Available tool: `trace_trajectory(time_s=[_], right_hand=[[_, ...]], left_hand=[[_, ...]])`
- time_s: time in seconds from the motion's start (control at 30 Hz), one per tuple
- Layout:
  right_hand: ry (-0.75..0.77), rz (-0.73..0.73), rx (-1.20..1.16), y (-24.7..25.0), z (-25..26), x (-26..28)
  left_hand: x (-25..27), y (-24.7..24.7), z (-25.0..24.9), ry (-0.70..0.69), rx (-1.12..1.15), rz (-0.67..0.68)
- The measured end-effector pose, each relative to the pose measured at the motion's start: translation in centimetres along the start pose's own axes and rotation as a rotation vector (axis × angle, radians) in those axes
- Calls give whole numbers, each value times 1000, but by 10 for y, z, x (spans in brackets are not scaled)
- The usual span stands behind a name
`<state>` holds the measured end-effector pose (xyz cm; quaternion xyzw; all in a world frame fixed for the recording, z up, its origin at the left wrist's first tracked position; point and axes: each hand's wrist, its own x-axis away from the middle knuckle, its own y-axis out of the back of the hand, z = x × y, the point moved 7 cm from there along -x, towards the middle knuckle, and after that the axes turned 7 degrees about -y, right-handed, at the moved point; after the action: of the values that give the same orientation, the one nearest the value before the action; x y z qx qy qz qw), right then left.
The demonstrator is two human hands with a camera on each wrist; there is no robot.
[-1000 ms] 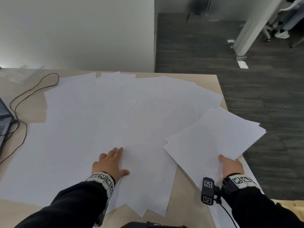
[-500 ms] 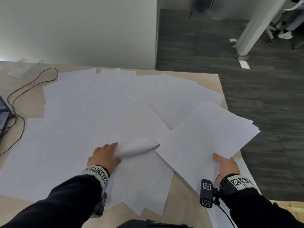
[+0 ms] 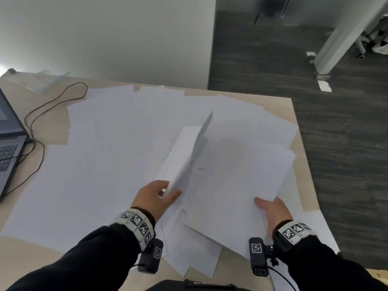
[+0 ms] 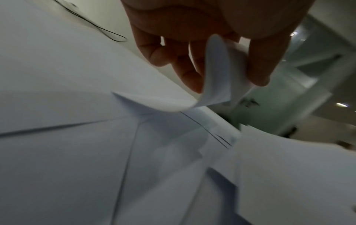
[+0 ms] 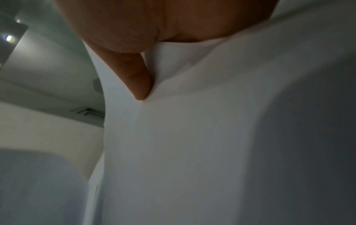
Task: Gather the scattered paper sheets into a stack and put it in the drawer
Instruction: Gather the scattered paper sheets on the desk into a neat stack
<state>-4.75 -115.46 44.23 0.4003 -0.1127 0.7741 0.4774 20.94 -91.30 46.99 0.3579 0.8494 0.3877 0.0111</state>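
Observation:
Many white paper sheets (image 3: pixel 100 156) lie spread over the wooden table (image 3: pixel 302 143). My left hand (image 3: pixel 155 196) pinches the near corner of one sheet (image 3: pixel 184 156), which is lifted on edge and curls between thumb and fingers (image 4: pixel 181 64) in the left wrist view. My right hand (image 3: pixel 273 211) grips the near edge of a small stack of sheets (image 3: pixel 241 185) held above the table's right side, thumb on top. The right wrist view shows the thumb (image 5: pixel 133 73) pressed on that stack (image 5: pixel 192 137). No drawer is in view.
A laptop (image 3: pixel 8 143) sits at the table's left edge with a black cable (image 3: pixel 42 114) looping beside it. The table's right edge (image 3: pixel 306 171) drops to dark carpet. A white wall stands behind the table.
My left hand went from lying flat on the papers to pinching one sheet and lifting it toward the stack. The right hand's stack moved left, closer to the left hand.

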Motion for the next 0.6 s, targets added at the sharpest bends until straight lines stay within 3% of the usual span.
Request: trace_trajectory(time_s=[0.13, 0.2, 0.27, 0.4, 0.47, 0.6], right_hand=[[-5, 132, 121, -43, -7, -1], [-12, 127, 128, -55, -8, 2], [-64, 84, 157, -59, -12, 4], [-88, 132, 213, -65, -18, 5], [0, 107, 276, -63, -17, 4], [83, 108, 304, -61, -15, 0]], left_hand=[[19, -45, -16, -220, -187, 325], [32, -67, -15, -244, -340, 495], [41, -82, -10, -273, -467, 582], [53, -96, -3, -358, -554, 649], [53, -94, -2, -371, -536, 645], [39, -66, 14, -262, -565, 444]])
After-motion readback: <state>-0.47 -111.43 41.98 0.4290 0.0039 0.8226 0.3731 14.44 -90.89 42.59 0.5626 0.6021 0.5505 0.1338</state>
